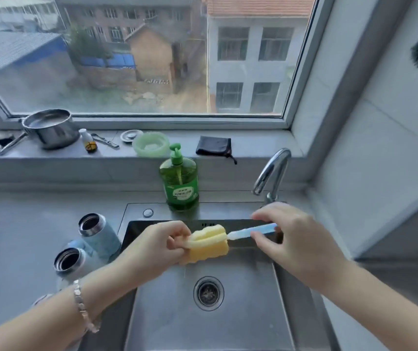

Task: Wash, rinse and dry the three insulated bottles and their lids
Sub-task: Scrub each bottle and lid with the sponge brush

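Over the steel sink (286, 295) I hold a bottle brush level. My left hand (157, 247) pinches its yellow sponge head (210, 245). My right hand (296, 239) pinches the pale blue handle (251, 232) between thumb and fingers. Two open insulated bottles stand on the counter left of the sink: a light blue patterned one (98, 235) behind and a pale one (72, 264) in front. My left forearm hides part of the front bottle. A rounded pale shape (41, 298) shows under my left wrist; I cannot tell what it is.
A green dish soap pump bottle (180, 181) stands behind the sink, the chrome tap (272, 173) to its right. On the window sill sit a steel saucepan (49, 127), a small bottle (88, 141), a green dish (150, 144) and a black cloth (213, 146).
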Available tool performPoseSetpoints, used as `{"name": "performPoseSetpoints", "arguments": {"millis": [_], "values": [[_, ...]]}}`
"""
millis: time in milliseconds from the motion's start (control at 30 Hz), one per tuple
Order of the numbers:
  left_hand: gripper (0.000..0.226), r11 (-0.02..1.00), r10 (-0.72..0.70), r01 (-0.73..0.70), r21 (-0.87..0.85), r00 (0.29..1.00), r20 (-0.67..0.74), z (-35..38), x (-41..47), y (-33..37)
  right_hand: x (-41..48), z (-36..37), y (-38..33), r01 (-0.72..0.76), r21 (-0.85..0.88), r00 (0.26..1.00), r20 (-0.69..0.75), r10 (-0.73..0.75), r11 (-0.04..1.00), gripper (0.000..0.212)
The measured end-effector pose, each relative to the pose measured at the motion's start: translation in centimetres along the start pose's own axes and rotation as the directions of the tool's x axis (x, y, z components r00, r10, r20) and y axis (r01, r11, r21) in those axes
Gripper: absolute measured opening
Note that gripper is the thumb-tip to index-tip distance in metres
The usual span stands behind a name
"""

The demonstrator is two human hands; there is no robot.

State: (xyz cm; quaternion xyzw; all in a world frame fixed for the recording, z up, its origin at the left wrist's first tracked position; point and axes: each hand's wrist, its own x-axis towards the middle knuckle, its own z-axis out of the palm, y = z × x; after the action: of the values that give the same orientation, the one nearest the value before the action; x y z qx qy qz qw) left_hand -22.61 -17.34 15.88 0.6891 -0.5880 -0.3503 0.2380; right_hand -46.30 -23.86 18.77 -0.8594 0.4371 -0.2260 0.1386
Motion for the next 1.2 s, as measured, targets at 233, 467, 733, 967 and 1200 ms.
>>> {"name": "performPoseSetpoints", "arguments": {"millis": [233,467,733,967,1200], "values": [[0.025,0.991,0.081,-0.074,0.114,0.995,-0.065,-1.4,-0.4,-4.5,2.7,6.6,-0.5,-0.070,0.051,0.800,0.600,0.025,0.996,0.033],[0.045,0.999,-0.023,0.019,-0.045,0.995,-0.098,-1.5,4.0,-8.4,4.8,10.3,-0.2,-0.306,0.203,0.727,0.681,0.090,0.930,0.019],[0.041,0.998,0.034,-0.036,0.051,0.999,0.040,-5.5,14.9,-7.9,11.9,12.3,2.1,-0.250,-0.043,0.766,0.602,0.224,0.967,0.023],[0.032,0.951,0.188,-0.110,0.288,0.947,-0.259,-9.1,24.1,-6.1,17.4,13.4,2.9,-0.397,0.026,0.809,0.481,0.336,0.918,0.035],[0.040,0.997,-0.005,0.010,0.082,0.998,-0.061,-8.2,29.2,-6.0,19.9,14.3,2.4,-0.448,-0.008,0.808,0.424,0.409,0.894,0.038]]}}
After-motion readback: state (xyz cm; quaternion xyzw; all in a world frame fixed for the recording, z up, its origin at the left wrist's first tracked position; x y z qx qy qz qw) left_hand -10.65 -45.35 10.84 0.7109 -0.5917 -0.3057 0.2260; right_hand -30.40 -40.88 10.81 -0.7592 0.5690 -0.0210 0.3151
